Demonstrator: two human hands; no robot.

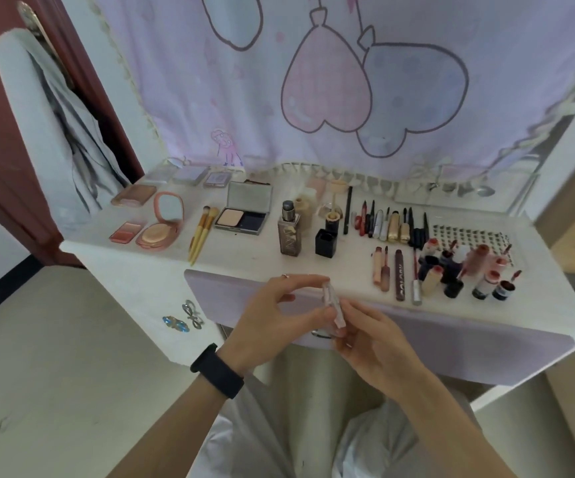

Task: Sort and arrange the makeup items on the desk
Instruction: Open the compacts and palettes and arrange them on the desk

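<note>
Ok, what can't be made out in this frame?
Head view:
- Small clear pinkish tube, pinched by left hand and right hand: blurred, its ends covered by fingers.
- Brown square glass bottle: label too small.
- Pale jars behind it: blurred, overlapping.
- Red-topped lip bottles at right: overlapping, count unclear.

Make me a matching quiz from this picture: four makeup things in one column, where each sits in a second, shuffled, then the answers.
Things
1. round pink compact
2. two makeup brushes
3. small clear case
4. black square bottle

Places
A. pinched between the left hand and right hand, at the front edge of the desk
B. standing just right of the tall brown bottle
C. open, mirror lid up, toward the desk's left end
D. lying side by side, left of the grey powder palette

Pairs: 1-C, 2-D, 3-A, 4-B
</note>
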